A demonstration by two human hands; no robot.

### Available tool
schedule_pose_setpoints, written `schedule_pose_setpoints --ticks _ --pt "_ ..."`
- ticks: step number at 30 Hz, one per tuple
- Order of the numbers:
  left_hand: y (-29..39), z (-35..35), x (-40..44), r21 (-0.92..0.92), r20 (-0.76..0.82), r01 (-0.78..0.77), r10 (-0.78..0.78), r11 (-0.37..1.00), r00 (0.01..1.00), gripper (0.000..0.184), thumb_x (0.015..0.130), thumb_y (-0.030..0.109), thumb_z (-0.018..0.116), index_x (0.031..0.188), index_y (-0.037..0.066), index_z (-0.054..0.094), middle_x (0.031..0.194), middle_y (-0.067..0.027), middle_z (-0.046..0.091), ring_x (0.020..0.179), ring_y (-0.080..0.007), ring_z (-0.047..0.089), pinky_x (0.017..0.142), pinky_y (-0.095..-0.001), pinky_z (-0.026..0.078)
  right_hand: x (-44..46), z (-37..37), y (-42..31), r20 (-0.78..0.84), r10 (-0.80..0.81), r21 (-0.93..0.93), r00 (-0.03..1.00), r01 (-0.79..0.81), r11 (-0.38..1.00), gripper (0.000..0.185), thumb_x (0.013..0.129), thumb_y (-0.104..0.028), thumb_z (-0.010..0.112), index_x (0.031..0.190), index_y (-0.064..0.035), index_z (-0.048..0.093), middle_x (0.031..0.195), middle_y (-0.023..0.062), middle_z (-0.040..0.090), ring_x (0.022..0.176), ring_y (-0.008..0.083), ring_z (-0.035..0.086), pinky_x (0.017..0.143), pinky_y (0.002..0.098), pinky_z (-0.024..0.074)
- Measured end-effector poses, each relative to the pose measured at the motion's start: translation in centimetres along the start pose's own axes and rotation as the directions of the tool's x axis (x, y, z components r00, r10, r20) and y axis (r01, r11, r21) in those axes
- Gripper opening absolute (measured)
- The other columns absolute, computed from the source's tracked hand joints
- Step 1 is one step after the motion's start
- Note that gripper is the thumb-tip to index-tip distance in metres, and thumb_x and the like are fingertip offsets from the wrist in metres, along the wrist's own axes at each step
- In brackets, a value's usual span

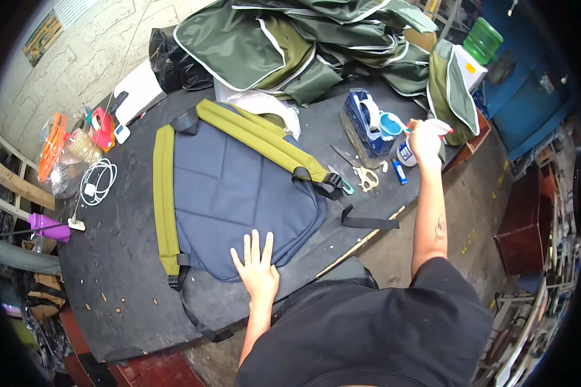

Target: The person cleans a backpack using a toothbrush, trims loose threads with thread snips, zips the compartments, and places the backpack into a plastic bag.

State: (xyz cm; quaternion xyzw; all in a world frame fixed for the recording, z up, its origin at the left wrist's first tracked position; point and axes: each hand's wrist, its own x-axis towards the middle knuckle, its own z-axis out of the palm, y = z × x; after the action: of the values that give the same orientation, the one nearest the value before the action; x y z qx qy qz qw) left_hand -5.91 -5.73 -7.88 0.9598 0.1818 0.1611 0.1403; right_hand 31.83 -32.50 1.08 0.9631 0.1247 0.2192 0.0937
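A dark blue-grey backpack [239, 187] with olive shoulder straps [166, 200] lies on the black table [129, 309]. My left hand [258, 269] rests on its lower part, fingers spread. On the right, my right hand [425, 143] is closed round the neck of a spray bottle [406, 155] with a white and red trigger head. Beside the bottle are a blue tape dispenser [361, 126], a small blue box [399, 171] and scissors with cream handles [368, 180].
Green bags with white edging [239, 48] are piled at the back. Left on the table are a white cable [98, 184], an orange item [51, 148] and white sheets [137, 93]. A purple bottle [48, 227] is at the left edge. A green jug [482, 40] stands back right.
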Motion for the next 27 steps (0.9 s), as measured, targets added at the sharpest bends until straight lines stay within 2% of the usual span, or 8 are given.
schedule_pose_setpoints --ticks 2,3,6,9,14,18,21,27 --pt "0.0 0.0 0.0 0.0 0.006 -0.001 0.001 1.0 1.0 0.075 0.064 -0.001 0.059 0.135 0.02 0.049 0.144 -0.0107 0.039 0.134 -0.0301 0.035 0.11 -0.057 0.017 -3.0 -1.0 -1.4 -0.161 0.193 0.368 0.968 -0.122 0.922 0.02 0.085 -0.007 0.047 0.099 -0.0077 0.061 0.091 0.0196 0.063 0.082 0.0362 0.064 0.071 0.0441 0.0514" --pt "0.0 -0.1 0.0 0.003 0.006 0.017 -0.017 1.0 1.0 0.075 0.064 -0.001 0.059 0.135 0.02 0.049 0.144 -0.0107 0.039 0.134 -0.0301 0.035 0.11 -0.057 0.017 -4.3 0.6 -1.3 -0.158 0.177 0.373 0.971 -0.107 0.922 0.02 0.085 -0.007 0.047 0.099 -0.0077 0.061 0.091 0.0196 0.063 0.082 0.0362 0.064 0.071 0.0441 0.0514" --pt "-0.1 -0.3 0.0 -0.063 -0.006 0.0 0.0 0.998 1.0 0.078 0.062 -0.004 0.058 0.135 0.019 0.048 0.144 -0.0107 0.038 0.135 -0.029 0.033 0.111 -0.0557 0.015 -6.9 6.7 -0.6 -0.056 0.127 0.489 0.99 -0.084 0.868 0.031 0.087 -0.005 0.048 0.114 -0.0125 0.059 0.093 0.0191 0.06 0.085 0.0386 0.061 0.074 0.0434 0.049" --pt "-0.2 -0.2 0.1 -0.053 -0.009 0.015 -0.016 0.998 1.0 0.077 0.062 -0.003 0.059 0.135 0.019 0.048 0.144 -0.0108 0.038 0.135 -0.0282 0.033 0.111 -0.0555 0.015 -8.9 9.1 -1.4 -0.193 0.193 0.611 0.962 -0.035 0.791 0.039 0.088 -0.005 0.05 0.125 -0.0152 0.055 0.093 0.019 0.059 0.088 0.0374 0.06 0.077 0.0424 0.0475" --pt "-0.4 -0.1 -0.2 -0.024 -0.001 -0.013 0.013 1.0 1.0 0.073 0.066 0.002 0.062 0.136 0.019 0.047 0.144 -0.012 0.038 0.134 -0.0279 0.034 0.109 -0.0563 0.018 -9.2 8.7 -2.5 -0.061 0.257 0.677 0.964 -0.149 0.72 0.041 0.088 -0.002 0.05 0.127 -0.0099 0.054 0.107 0.0222 0.061 0.1 0.0357 0.059 0.086 0.0386 0.045" --pt "-0.5 0.1 -0.4 -0.048 -0.034 -0.006 0.004 0.999 0.999 0.074 0.065 0.0 0.062 0.135 0.02 0.049 0.143 -0.0109 0.039 0.135 -0.0269 0.033 0.11 -0.0551 0.016 -9.1 9.7 -2.4 -0.118 0.25 0.669 0.961 -0.109 0.736 0.039 0.088 -0.002 0.051 0.127 -0.0087 0.055 0.107 0.0209 0.061 0.099 0.0349 0.059 0.086 0.0377 0.0446" --pt "-0.5 0.2 -0.4 -0.069 -0.05 0.001 -0.005 0.998 0.999 0.073 0.065 0.001 0.062 0.134 0.02 0.049 0.143 -0.011 0.039 0.135 -0.0272 0.034 0.11 -0.0548 0.016 -9.5 11.2 -2.3 -0.304 0.241 0.665 0.922 0.024 0.746 0.04 0.087 -0.005 0.053 0.126 -0.0137 0.056 0.092 0.0187 0.056 0.085 0.0369 0.057 0.076 0.0424 0.0449" --pt "-0.6 0.1 -0.3 -0.088 -0.073 -0.005 -0.002 0.996 0.997 0.072 0.066 0.001 0.062 0.134 0.019 0.05 0.142 -0.0112 0.04 0.134 -0.0276 0.034 0.11 -0.0542 0.017 -10.0 10.7 -2.3 -0.28 0.25 0.691 0.927 0.014 0.723 0.04 0.088 -0.005 0.054 0.127 -0.0136 0.055 0.092 0.0182 0.055 0.085 0.0371 0.056 0.077 0.042 0.0442"
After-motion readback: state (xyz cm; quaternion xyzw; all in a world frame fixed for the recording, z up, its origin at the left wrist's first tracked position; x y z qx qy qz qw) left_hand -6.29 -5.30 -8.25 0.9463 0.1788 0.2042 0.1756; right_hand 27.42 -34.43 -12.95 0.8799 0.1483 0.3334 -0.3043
